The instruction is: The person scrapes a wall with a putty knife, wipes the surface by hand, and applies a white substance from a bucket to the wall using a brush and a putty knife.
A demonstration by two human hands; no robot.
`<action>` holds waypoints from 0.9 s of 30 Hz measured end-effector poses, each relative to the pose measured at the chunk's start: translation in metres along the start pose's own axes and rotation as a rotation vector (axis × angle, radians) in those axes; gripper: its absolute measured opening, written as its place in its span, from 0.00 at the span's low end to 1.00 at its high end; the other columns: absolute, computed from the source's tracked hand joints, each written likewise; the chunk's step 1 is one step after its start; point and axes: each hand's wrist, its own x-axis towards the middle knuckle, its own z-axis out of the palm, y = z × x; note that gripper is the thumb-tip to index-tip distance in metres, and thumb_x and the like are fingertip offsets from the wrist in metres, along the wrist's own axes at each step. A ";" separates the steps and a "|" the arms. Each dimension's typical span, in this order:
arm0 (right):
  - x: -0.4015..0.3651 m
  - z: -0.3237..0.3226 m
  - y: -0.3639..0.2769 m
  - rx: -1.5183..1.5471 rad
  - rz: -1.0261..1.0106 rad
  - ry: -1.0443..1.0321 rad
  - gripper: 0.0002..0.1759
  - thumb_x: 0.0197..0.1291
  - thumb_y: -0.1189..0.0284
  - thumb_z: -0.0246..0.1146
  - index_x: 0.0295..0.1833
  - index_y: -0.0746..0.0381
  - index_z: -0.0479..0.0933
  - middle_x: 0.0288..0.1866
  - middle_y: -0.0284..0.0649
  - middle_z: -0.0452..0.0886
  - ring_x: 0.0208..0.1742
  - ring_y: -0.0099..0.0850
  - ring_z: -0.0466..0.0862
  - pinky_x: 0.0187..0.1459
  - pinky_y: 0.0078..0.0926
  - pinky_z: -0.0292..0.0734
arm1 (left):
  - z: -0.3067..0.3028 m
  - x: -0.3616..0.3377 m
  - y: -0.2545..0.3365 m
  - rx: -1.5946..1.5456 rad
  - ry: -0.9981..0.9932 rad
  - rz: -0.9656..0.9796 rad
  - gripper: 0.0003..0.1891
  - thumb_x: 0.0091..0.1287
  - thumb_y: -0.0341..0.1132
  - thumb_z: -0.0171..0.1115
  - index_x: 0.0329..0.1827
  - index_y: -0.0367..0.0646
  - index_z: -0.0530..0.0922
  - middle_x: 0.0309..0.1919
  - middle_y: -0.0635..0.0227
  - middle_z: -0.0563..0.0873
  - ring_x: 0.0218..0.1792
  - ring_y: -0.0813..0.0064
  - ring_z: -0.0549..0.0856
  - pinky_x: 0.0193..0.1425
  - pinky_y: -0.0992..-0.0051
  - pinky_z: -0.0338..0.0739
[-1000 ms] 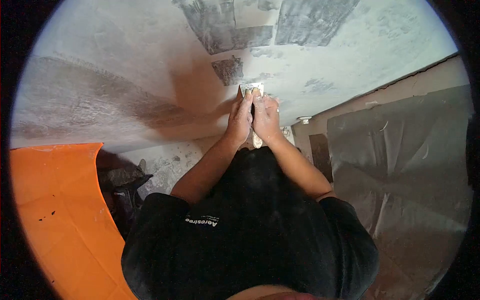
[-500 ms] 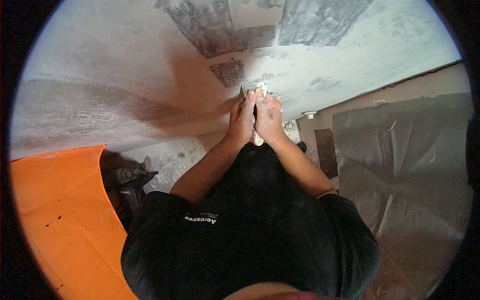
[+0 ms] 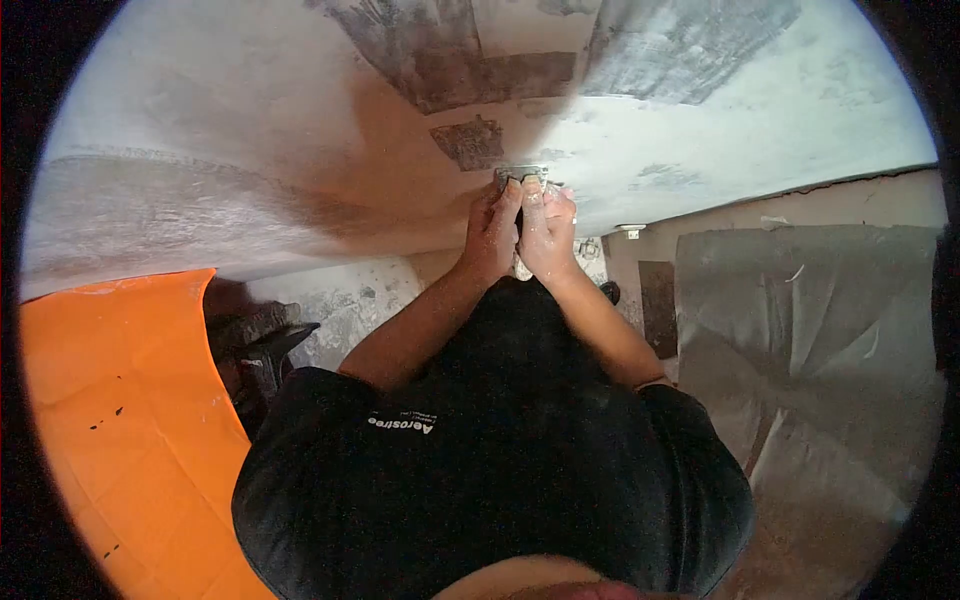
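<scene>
head view: since half a second ago our two hands have slid the scraper point(image 3: 521, 174) a little toward 1 o'clock along the wall point(image 3: 250, 120), and its blade now sits closer to the dark patch point(image 3: 470, 143), which lies at 10 o'clock from it. the whole scene has also turned slightly, so the grey sheet point(image 3: 800, 330) at 3 o'clock looks flatter and wider than before.

our left hand point(image 3: 490, 238) and right hand point(image 3: 549, 232) are pressed side by side, touching each other, both wrapped closed around the scraper's handle. the fingers point(image 3: 510, 203) are curled tight, with the index fingers stretched up toward 12 o'clock and lying on the back of the blade. only the blade's top edge shows above the fingertips, flat against the wall; the handle is almost all hidden inside our grip, with a pale bit showing at 6 o'clock below the palms. both hands are dusted white.

at 8 o'clock an orange sheet point(image 3: 130, 420) covers the floor, and our black shirt point(image 3: 500, 480) fills 6 o'clock.
</scene>
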 end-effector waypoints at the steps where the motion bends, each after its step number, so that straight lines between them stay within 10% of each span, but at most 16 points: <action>1: 0.001 0.000 0.000 -0.042 -0.033 -0.001 0.18 0.73 0.68 0.50 0.28 0.64 0.72 0.18 0.36 0.71 0.19 0.26 0.70 0.29 0.29 0.67 | 0.005 0.001 0.002 -0.065 0.017 0.006 0.15 0.77 0.41 0.48 0.45 0.38 0.76 0.37 0.72 0.79 0.39 0.82 0.74 0.44 0.77 0.71; 27: 0.003 0.004 -0.010 -0.032 -0.004 0.046 0.23 0.73 0.66 0.48 0.24 0.66 0.72 0.16 0.45 0.73 0.19 0.39 0.73 0.28 0.38 0.65 | 0.011 -0.003 0.016 -0.001 0.084 0.037 0.16 0.77 0.42 0.50 0.44 0.38 0.79 0.30 0.78 0.78 0.31 0.88 0.74 0.34 0.83 0.69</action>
